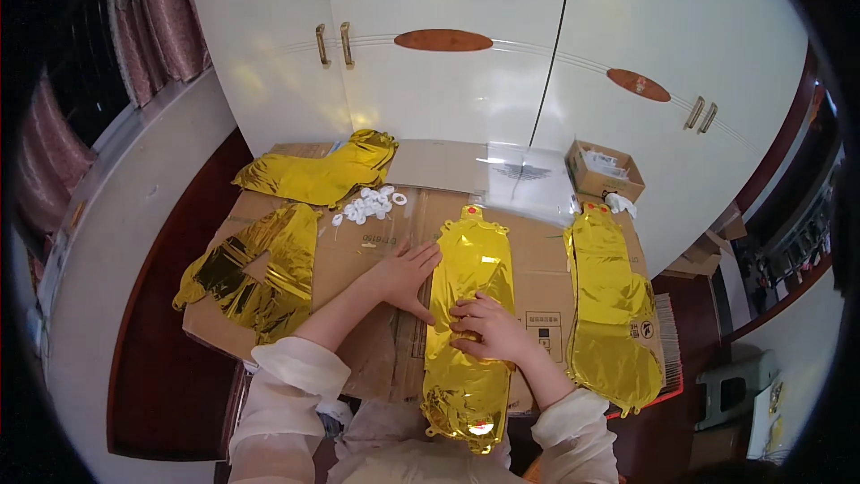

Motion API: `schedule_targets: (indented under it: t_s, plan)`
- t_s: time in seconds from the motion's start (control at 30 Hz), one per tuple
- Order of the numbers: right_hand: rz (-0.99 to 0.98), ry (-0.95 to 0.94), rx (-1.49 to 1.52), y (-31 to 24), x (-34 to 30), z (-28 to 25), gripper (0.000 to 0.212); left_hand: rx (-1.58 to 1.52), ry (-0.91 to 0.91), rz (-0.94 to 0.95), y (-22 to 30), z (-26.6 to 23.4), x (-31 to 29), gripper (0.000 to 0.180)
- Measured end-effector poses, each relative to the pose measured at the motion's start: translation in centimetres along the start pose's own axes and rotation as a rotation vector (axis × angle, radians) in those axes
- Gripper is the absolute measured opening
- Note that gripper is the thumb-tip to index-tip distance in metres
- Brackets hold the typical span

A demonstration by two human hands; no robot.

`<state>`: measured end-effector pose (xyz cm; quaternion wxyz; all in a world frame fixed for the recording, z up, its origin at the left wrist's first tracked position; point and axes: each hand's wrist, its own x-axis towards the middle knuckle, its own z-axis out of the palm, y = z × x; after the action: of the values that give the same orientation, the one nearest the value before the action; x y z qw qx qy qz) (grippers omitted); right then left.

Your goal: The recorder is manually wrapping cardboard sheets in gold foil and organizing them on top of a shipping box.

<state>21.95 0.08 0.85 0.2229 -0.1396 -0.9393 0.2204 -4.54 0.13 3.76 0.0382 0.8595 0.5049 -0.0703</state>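
A flat, uninflated gold foil balloon (pixel 473 273) lies lengthwise in front of me, its lower end hanging past the near edge of the cardboard. My left hand (pixel 405 278) rests along its left edge, fingers stretched and thumb spread away from them. On the middle of the foil lies my right hand (pixel 491 330), its fingers bent but apart, with nothing visible held in them. The foil under both palms is hidden. A small red spot marks the balloon's far end.
Cardboard (pixel 358 350) covers the table. More gold foil balloons lie in a stack (pixel 614 305) at right, a pile (pixel 260 273) at left and another pile (pixel 313 175) at the back left. Small white rings (pixel 367 204) are heaped nearby. A small carton (pixel 602 175) stands back right before white cabinets (pixel 466 99).
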Motion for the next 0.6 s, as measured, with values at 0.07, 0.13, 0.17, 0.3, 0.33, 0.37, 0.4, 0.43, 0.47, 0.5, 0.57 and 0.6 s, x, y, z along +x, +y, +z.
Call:
schedule_targets:
  t_s: [0.07,0.13,0.17,0.3,0.33,0.37,0.4,0.43,0.47,0.5,0.57,0.6]
  plan:
    - [0.005,-0.008,-0.015,0.0,-0.1,0.1,0.029,0.013,-0.014,-0.012,-0.3,0.0,0.4,0.134]
    - [0.009,-0.024,-0.045,-0.2,0.1,-0.1,0.028,0.027,-0.005,-0.023,-0.3,0.4,0.5,0.134]
    - [0.014,-0.033,-0.106,-0.6,0.2,-0.3,0.028,0.033,-0.001,-0.030,-0.4,0.6,0.5,0.134]
    - [-0.054,-0.049,-0.318,-2.5,0.7,-0.9,0.029,0.035,0.000,-0.033,-0.1,0.9,0.6,0.133]
    - [-0.093,-0.046,-0.363,-2.8,0.8,-0.7,0.030,0.039,-0.002,-0.036,0.0,0.8,0.7,0.133]
    - [-0.118,-0.051,-0.375,-3.1,1.0,-0.5,0.032,0.042,-0.004,-0.038,0.0,0.8,0.8,0.133]
    - [-0.144,-0.052,-0.383,-3.5,1.2,-0.1,0.034,0.054,0.011,-0.032,-0.2,1.1,0.7,0.133]
    - [-0.170,-0.054,-0.390,-3.7,1.4,0.1,0.036,0.065,0.027,-0.025,-0.4,1.7,0.9,0.134]
    - [-0.177,-0.072,-0.385,-3.6,1.4,0.2,0.036,0.077,0.042,-0.018,-0.7,2.1,0.9,0.134]
    - [-0.178,-0.087,-0.380,-3.5,1.4,0.4,0.037,0.075,0.041,-0.018,-0.6,2.0,0.9,0.134]
    - [-0.181,-0.109,-0.373,-3.5,1.4,0.4,0.037,0.073,0.039,-0.018,-0.4,1.7,0.9,0.134]
    - [-0.185,-0.118,-0.366,-3.5,1.4,0.2,0.036,0.071,0.033,-0.021,-0.4,1.6,0.8,0.134]
